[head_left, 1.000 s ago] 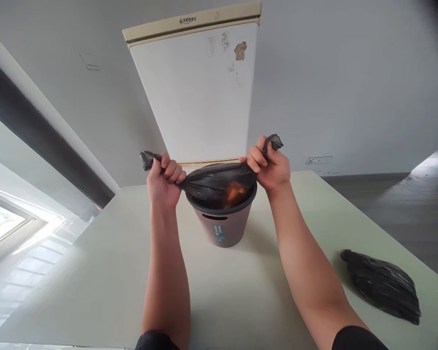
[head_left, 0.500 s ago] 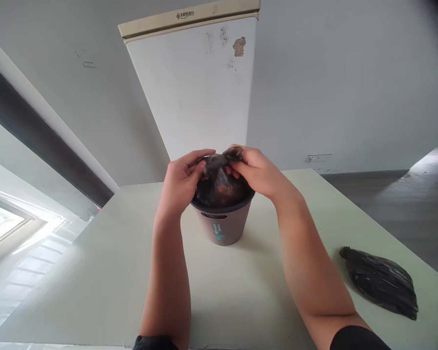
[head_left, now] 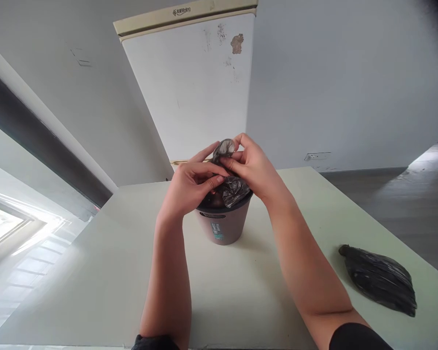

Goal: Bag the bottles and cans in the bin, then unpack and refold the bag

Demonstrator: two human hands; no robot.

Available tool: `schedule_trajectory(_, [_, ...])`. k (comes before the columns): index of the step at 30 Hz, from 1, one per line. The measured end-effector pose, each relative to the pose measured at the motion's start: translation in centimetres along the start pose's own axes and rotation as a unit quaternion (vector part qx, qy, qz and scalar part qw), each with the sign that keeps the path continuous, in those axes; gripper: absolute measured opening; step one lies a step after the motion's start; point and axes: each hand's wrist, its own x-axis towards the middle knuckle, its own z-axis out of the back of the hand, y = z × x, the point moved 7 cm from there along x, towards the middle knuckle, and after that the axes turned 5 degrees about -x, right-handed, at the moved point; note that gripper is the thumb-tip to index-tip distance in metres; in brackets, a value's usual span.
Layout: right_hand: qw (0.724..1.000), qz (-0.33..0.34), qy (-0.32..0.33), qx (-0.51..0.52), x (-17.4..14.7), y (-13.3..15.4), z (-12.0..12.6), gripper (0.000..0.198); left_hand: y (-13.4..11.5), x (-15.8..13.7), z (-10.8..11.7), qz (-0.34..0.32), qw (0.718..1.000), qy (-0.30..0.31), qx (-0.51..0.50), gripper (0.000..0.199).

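A brownish-pink trash can [head_left: 224, 228] with a dark rim stands upright on the pale table. Out of its mouth rises a thin black garbage bag [head_left: 236, 190], gathered and twisted between my hands. My left hand [head_left: 195, 187] pinches the bag's gathered neck with thumb and fingers just over the rim. Slightly higher, my right hand [head_left: 250, 165] grips the loose top of the bag, which bulges up between both hands. What lies inside the can is mostly hidden by the bag and my fingers.
A dark bundle of folded garbage bags [head_left: 379, 279] lies at the table's right side. The pale table [head_left: 95, 272] extends around the can. Behind it stands a white refrigerator [head_left: 193, 82] against the grey wall, with a wall socket [head_left: 317, 156] to the right.
My left hand has moved right, closer to my right hand. The bag's top now stands higher between them, and a crumpled part hangs over the can's right front rim.
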Motion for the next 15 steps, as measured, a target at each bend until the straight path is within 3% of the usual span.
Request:
schedule_trajectory(4, [0.997,0.015,0.072,-0.027,-0.5,0.8,-1.0,0.04,-0.2,0.0,-0.1,-0.018,1.0,-0.011,0.016,0.01])
schedule_trajectory(8, [0.993,-0.002,0.079,-0.088,-0.8,0.7,-1.1,0.032,-0.4,0.0,1.3,-0.027,0.991,-0.111,0.067,0.009])
schedule_trajectory(15, [0.992,0.012,0.071,-0.1,-1.1,1.4,-1.0,0.034,-0.1,-0.2,2.2,-0.058,0.973,-0.205,0.086,0.012])
